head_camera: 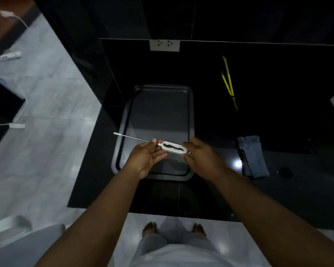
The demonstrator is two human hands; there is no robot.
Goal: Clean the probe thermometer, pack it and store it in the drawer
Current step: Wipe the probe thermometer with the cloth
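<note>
I hold the probe thermometer (174,148) level above a dark metal tray (160,112) on the black counter. Its white oval body carries a dark smear along the top. The thin metal probe points left and ends in a small white tip cap. My right hand (199,156) grips the right end of the body. My left hand (148,157) pinches the probe where it meets the body, palm turned up beneath it. A folded grey cloth (252,156) lies on the counter to the right of my right hand.
Yellow-and-black tongs (228,82) lie at the back right of the counter. A white wall socket (164,45) sits behind the tray. Pale tiled floor runs along the left, with white cables and a charger. My bare feet stand at the counter's front edge.
</note>
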